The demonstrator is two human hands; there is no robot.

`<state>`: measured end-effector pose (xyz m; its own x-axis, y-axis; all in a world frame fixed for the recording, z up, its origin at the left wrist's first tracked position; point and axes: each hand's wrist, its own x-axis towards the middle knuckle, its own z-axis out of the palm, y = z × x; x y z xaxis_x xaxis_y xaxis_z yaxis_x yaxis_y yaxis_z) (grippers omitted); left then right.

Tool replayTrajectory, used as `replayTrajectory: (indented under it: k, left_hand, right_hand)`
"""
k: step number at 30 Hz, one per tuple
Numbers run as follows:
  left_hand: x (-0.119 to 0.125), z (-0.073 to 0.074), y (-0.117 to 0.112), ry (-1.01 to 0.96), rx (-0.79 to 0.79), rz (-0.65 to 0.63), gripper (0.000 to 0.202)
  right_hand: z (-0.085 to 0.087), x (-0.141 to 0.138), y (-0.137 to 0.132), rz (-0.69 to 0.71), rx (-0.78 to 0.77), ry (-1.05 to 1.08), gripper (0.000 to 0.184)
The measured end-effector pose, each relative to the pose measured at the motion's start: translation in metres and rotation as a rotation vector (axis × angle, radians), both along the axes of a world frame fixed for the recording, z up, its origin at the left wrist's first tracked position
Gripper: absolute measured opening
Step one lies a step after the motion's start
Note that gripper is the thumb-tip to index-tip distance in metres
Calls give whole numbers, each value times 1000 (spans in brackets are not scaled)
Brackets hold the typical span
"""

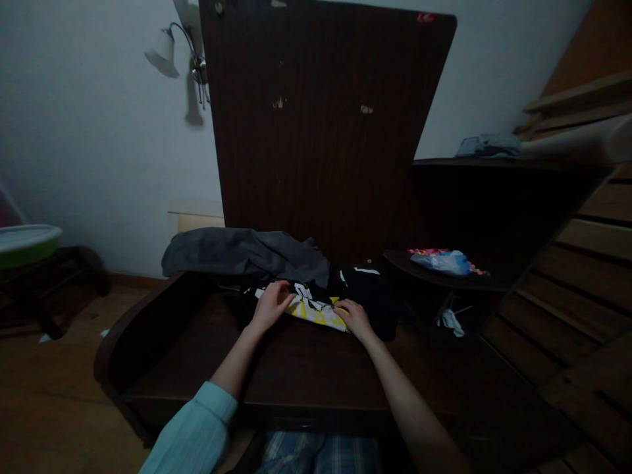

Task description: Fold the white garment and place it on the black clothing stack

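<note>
A black garment with a yellow and white print lies folded into a narrow strip on the dark wooden top. My left hand is at its left end, fingers bent over the cloth and thumb on the print. At the right end, my right hand grips the edge, with fingertips on the yellow part. Beside it on the right is more black cloth with white marks; whether it is a separate piece I cannot tell. Behind lies a dark grey cloth, rumpled and partly draped over the curved side piece.
A tall dark panel stands behind the wooden top. To the right, a corner shelf bears a colourful plastic packet. A wall lamp hangs at upper left. A green basin sits on a dark stool at far left.
</note>
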<state>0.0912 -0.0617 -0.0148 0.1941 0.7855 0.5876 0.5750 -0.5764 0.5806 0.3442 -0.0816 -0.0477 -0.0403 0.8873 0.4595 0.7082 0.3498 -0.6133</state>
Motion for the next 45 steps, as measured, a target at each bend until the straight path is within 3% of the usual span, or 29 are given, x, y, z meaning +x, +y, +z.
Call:
replayTrajectory:
  k: [4,8,11,15,20,23,26,28,31,35,40,43,45]
  left_hand:
    - [5,-5,1,181,-66,-167,43]
    - [6,-5,-1,218,-26,-195,49]
    - [5,-3,-2,274,-26,-64,45]
    - [3,-3,-3,442,-189,210,33]
    - [-1,0,-1,393,-242,255,21]
    - [-14,19,0,271,-259,122,18]
    - [-35,54,-7,219,-387,-279,14]
    - [-50,81,-15,238,-489,-511,23]
    - [-71,116,-24,241,-585,-646,39]
    - [-94,145,-23,184,-565,-562,46]
    - [-113,170,-18,99,-357,-232,46]
    - [-116,175,-12,80,-198,-135,48]
    - [-109,170,-11,108,-173,-140,49]
  right_hand:
    - [10,3,-4,-95,169,147,22]
    - [20,8,-11,-320,389,247,26]
    - [24,13,-16,-487,472,349,29]
    - [22,16,-20,-645,473,485,35]
    - [29,16,-12,-636,421,517,37]
    - [54,20,-10,-563,456,433,36]
    - [94,27,-13,-486,610,284,34]
    - [123,33,-16,-452,746,179,33]
    - [159,42,-19,-365,900,-18,31]
    - [183,50,-19,-269,969,-270,27]
    - [180,57,-14,-291,925,-271,29]
    - [173,54,-13,-316,872,-142,31]
    - [169,46,-12,-312,837,-82,31]
